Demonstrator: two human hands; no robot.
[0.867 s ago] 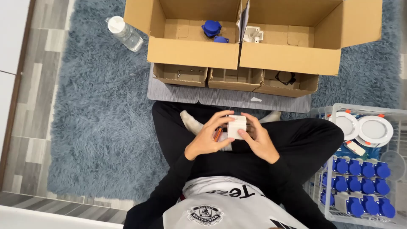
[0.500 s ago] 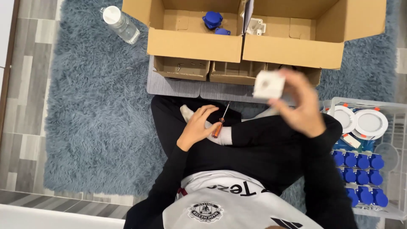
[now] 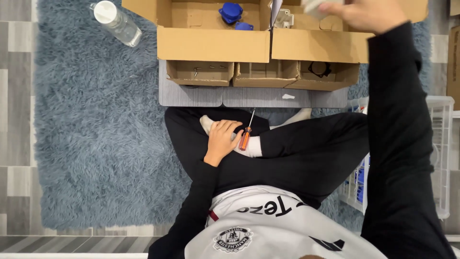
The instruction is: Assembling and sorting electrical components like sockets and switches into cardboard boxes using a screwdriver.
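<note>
- Left hand (image 3: pixel 222 140) rests on the crossed legs, fingers (image 3: pixel 231 127) loosely curled, gripping nothing; fingertips just beside the orange-handled screwdriver (image 3: pixel 246 135), maybe touching the handle, can't tell.
- Screwdriver lies on the white sock at the ankle, metal tip pointing toward the boxes.
- Right hand (image 3: pixel 366 12) is raised at the top edge over the right cardboard box (image 3: pixel 316 44), fingers closed around a small white part (image 3: pixel 314 5). Part is mostly cut off by the frame, shape unclear.
- Left cardboard box (image 3: pixel 213 44), flaps open: two blue caps (image 3: pixel 231 11) inside, one large, one smaller below it.
- Right cardboard box: a white moulded piece (image 3: pixel 283 18) at its left wall; the rest is hidden by the raised arm.
- Three small open trays in a row in front of the boxes, on a grey board (image 3: pixel 254 97):
  - left tray (image 3: pixel 200 73): a few small screws
  - middle tray (image 3: pixel 266 74): contents not readable
  - right tray (image 3: pixel 323 74): a black ring
- A small white scrap (image 3: pixel 288 96) sits on the grey board.
- White wire basket (image 3: pixel 443 144) at right, mostly behind the right sleeve; only a sliver of blue items (image 3: pixel 360 175) shows.
- Clear plastic bottle (image 3: pixel 117 22) with white cap lies on the blue shaggy rug (image 3: pixel 96 144), well apart from the hands.
</note>
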